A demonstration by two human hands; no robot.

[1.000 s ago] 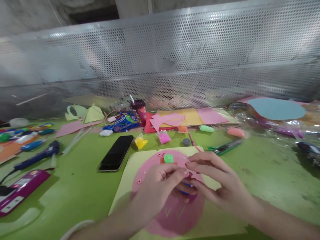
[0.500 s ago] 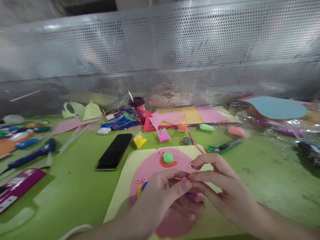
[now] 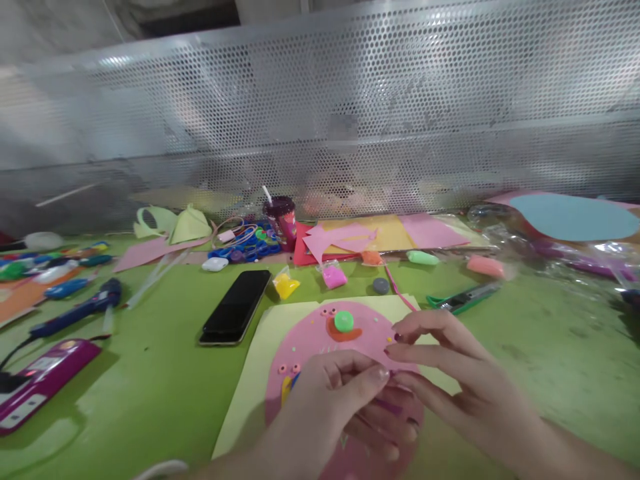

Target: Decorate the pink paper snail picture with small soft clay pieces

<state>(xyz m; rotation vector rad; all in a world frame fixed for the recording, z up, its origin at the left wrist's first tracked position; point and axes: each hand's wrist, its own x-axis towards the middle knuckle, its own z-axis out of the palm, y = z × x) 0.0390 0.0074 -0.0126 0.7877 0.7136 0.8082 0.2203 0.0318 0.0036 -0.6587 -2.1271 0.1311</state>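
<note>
My left hand (image 3: pixel 335 400) is closed, its thumb and index finger pinched together over the pink round sheet. Whatever is in the pinch is hidden. Fingers apart, my right hand (image 3: pixel 465 380) faces it, with one fingertip close to the left thumb tip. Under my left fingers shows a purple strip (image 3: pixel 389 405). The pink round sheet (image 3: pixel 305 333) lies on pale yellow paper (image 3: pixel 245 393). It carries an orange snail shape (image 3: pixel 345 335) with a green disc (image 3: pixel 344 321) as its shell. Yellow and blue pieces (image 3: pixel 287 387) peek out beside my left hand.
Left of the paper lies a black phone (image 3: pixel 237 307), with a glue gun (image 3: pixel 77 310) and a purple power strip (image 3: pixel 50 380) farther left. Behind are clay packets (image 3: pixel 334 275), a lidded cup (image 3: pixel 281 223) and a perforated metal panel (image 3: pixel 320 133). A green cutter (image 3: pixel 465 299) lies right.
My right fingertips have drawn slightly away from the left ones and spread. The pink-purple piece seen between the hands is now covered. The whole view has shifted a little.
</note>
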